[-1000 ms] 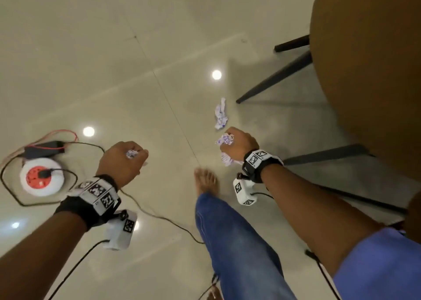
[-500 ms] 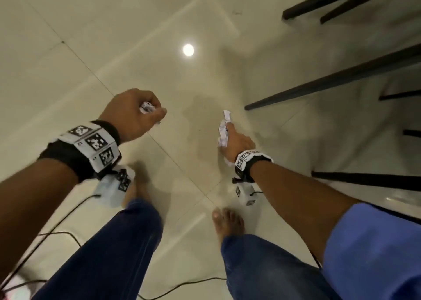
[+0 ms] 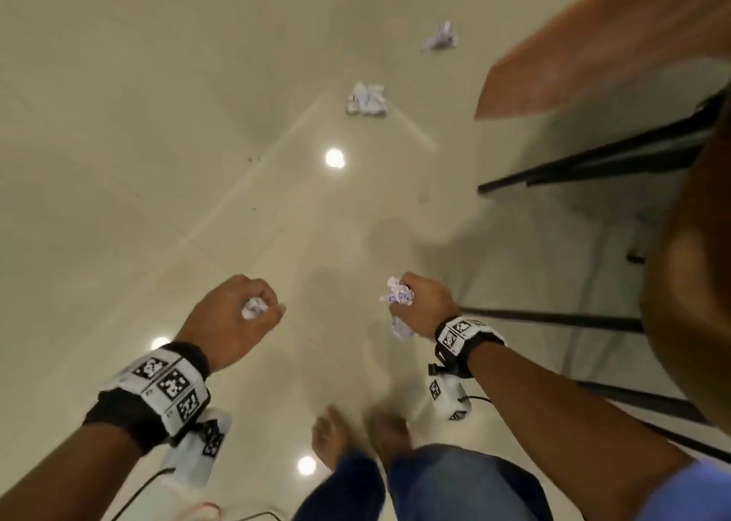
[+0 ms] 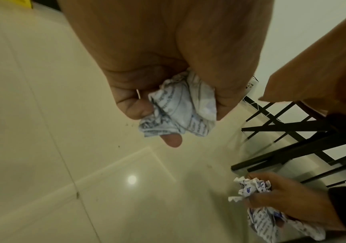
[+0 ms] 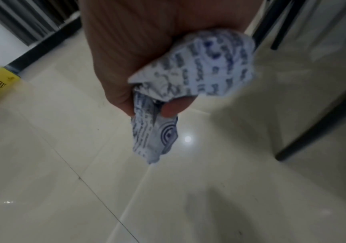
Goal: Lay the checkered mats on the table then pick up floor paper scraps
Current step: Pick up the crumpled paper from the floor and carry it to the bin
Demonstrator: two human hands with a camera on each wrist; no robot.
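Left hand (image 3: 233,319) is fisted around a crumpled paper scrap (image 3: 254,308). Right hand (image 3: 425,307) clutches a printed paper wad (image 3: 398,295). Two loose scraps (image 3: 366,99) lie on the floor (image 3: 158,125) ahead.

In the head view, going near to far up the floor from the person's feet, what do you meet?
Bare feet → the two hands, left hand and right hand, each gripping crumpled paper → light glare → near scrap → far scrap.
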